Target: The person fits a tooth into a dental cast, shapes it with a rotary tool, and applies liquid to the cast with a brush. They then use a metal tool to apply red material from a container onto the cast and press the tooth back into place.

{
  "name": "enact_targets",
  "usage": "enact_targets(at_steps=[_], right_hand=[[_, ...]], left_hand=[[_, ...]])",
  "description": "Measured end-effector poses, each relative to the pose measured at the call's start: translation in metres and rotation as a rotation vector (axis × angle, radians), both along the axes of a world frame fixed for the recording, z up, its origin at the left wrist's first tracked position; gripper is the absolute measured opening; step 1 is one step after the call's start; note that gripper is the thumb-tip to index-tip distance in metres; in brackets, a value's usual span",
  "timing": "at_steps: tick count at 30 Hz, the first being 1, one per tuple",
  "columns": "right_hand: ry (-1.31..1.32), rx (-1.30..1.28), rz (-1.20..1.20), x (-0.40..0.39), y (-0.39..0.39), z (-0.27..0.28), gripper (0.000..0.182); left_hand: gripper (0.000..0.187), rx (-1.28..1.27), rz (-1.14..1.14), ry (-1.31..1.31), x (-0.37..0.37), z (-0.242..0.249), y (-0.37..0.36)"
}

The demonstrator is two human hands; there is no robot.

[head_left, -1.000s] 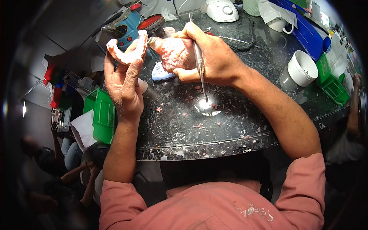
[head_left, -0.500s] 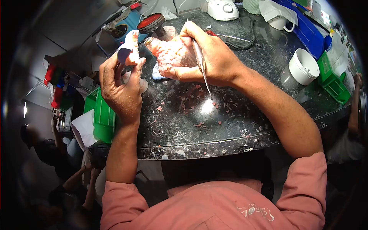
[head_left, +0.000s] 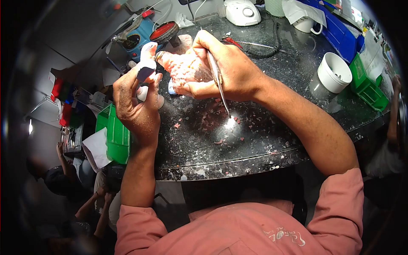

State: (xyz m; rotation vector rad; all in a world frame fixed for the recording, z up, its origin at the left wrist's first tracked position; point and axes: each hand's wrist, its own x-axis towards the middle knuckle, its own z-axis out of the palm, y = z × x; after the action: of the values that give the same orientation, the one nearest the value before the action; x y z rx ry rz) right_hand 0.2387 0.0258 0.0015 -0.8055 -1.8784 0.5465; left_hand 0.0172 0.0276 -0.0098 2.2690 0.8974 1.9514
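My left hand [head_left: 138, 102] is closed on a small dental piece [head_left: 147, 53], pink and white with a row of teeth and a dark patch on its near side. In my right hand [head_left: 238, 70] lies a thin metal carving tool [head_left: 216, 74], its tip pointing down toward the bench. The same hand's thumb and forefinger also span a lumpy, pink, wax-like bottle shape [head_left: 185, 70] with a metal neck, right beside the dental piece. Behind the left fingers a small white rounded thing [head_left: 160, 102] is partly hidden.
Pink shavings [head_left: 219, 141] litter the dark bench [head_left: 255, 148]. A white tub [head_left: 334, 72] and green bin [head_left: 367, 80] stand right; another green bin [head_left: 117, 136] is left. At the back are a red-topped round pad [head_left: 165, 32], a white control box [head_left: 242, 12] and a mug [head_left: 304, 24]. People sit left.
The dental piece has tilted and dropped slightly in my left hand. The view has shifted a little; my right hand keeps its hold on the carving tool.
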Motion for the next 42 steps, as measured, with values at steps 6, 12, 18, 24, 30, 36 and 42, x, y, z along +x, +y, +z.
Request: enact_targets(at_steps=[6,12,18,24,30,36,42], right_hand=[[-0.009,-0.007,-0.005,0.0,-0.001,0.001,0.059],[-0.01,-0.006,-0.004,0.0,0.0,-0.001,0.061],[0.003,-0.011,-0.02,0.0,0.001,-0.001,0.063],[-0.026,-0.023,-0.021,0.001,-0.002,0.001,0.063],[-0.007,0.007,0.012,0.001,0.003,-0.004,0.062],[0.023,-0.01,-0.067,0.005,0.004,-0.002,0.06],[0.372,-0.097,0.1,0.012,0.032,-0.022,0.042]], left_hand=[[0.03,0.007,-0.011,-0.007,0.001,-0.002,0.0],[0.03,0.002,-0.024,-0.008,0.001,-0.002,0.0],[0.029,-0.022,-0.035,-0.024,0.002,-0.001,-0.001],[0.031,-0.051,-0.047,-0.057,0.001,-0.003,0.0],[0.031,-0.091,-0.036,-0.086,-0.002,-0.005,0.003],[0.042,-0.195,-0.073,-0.163,0.007,-0.001,-0.002],[0.034,-0.474,-0.269,-0.428,-0.001,-0.004,0.008]])
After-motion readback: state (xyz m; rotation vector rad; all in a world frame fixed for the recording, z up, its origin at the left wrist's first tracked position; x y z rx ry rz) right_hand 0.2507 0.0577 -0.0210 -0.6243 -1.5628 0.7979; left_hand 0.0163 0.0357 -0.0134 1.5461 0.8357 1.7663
